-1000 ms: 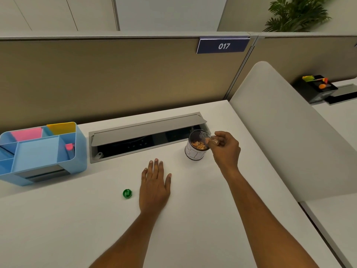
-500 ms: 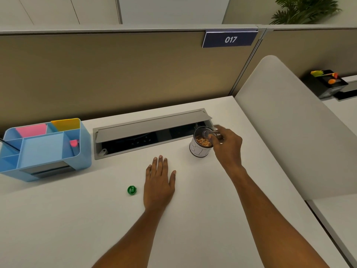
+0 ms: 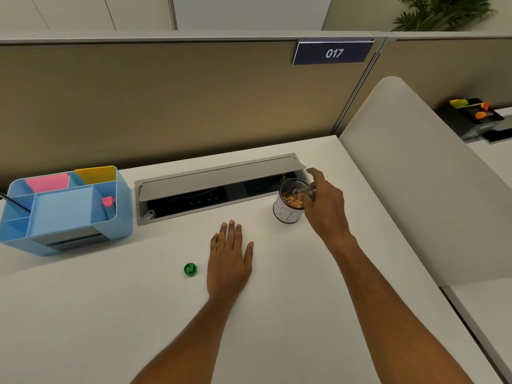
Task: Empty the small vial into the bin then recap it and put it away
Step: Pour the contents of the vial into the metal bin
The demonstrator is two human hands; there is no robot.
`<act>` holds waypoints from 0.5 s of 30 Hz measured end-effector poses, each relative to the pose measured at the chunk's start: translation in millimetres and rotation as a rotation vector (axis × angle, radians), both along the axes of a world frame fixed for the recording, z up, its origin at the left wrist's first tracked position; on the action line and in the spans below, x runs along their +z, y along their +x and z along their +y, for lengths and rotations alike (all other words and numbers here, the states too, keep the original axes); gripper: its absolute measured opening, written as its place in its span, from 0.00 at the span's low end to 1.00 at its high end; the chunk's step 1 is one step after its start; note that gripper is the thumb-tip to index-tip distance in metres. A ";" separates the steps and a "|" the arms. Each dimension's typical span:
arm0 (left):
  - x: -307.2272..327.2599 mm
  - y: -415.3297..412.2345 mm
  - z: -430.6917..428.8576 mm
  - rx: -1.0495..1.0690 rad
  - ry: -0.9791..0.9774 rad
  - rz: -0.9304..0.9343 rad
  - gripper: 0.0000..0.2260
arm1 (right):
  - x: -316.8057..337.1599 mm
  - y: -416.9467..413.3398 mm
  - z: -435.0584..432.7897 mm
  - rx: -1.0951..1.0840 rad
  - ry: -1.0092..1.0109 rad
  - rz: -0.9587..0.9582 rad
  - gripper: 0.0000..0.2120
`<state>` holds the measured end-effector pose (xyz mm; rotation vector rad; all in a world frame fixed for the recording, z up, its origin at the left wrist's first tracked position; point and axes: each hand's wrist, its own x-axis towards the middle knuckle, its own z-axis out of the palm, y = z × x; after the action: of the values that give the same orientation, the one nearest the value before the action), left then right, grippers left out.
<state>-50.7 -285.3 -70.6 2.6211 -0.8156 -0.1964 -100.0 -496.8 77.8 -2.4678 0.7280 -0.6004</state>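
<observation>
The small clear glass vial (image 3: 302, 192) lies tipped in your right hand (image 3: 325, 206), mouth over the small white cylindrical bin (image 3: 288, 214) at 1 o'clock; since a second ago it has tilted further, so emptying looks nearly done. Your left hand (image 3: 230, 261) rests flat and empty on the white tabletop (image 3: 277, 314), the round green cap (image 3: 190, 269) just beside it at 9 o'clock.

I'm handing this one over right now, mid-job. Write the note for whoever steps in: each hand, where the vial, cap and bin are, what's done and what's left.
Right hand: grip closed on the small clear vial, tipped with its mouth over the bin.
Left hand: flat on the desk, empty, fingers open.
Bin: small white cylinder near the open cable tray, orange bits inside.
Cap: green, loose on the desk just left of the left hand.
Done: cap off, vial tipped for pouring. I cannot tell whether it is empty yet.
Left: finish emptying, screw the cap on, put the vial away, likely in the blue organizer.
</observation>
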 end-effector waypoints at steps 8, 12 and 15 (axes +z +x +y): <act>0.2 -0.7 0.0 0.001 -0.010 0.004 0.29 | -5.3 -8.2 1.1 -0.064 0.024 -0.072 0.12; 0.7 -0.7 0.0 0.000 -0.018 0.006 0.29 | -11.8 -14.3 0.3 -0.219 0.239 -0.212 0.08; 1.2 -0.9 -0.2 -0.004 -0.036 0.003 0.29 | -17.0 -20.3 1.0 -0.323 0.527 -0.318 0.09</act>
<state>-51.6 -285.5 -69.4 2.5850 -0.8163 -0.1852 -120.3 -495.8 60.8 -1.7389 1.0097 -0.7782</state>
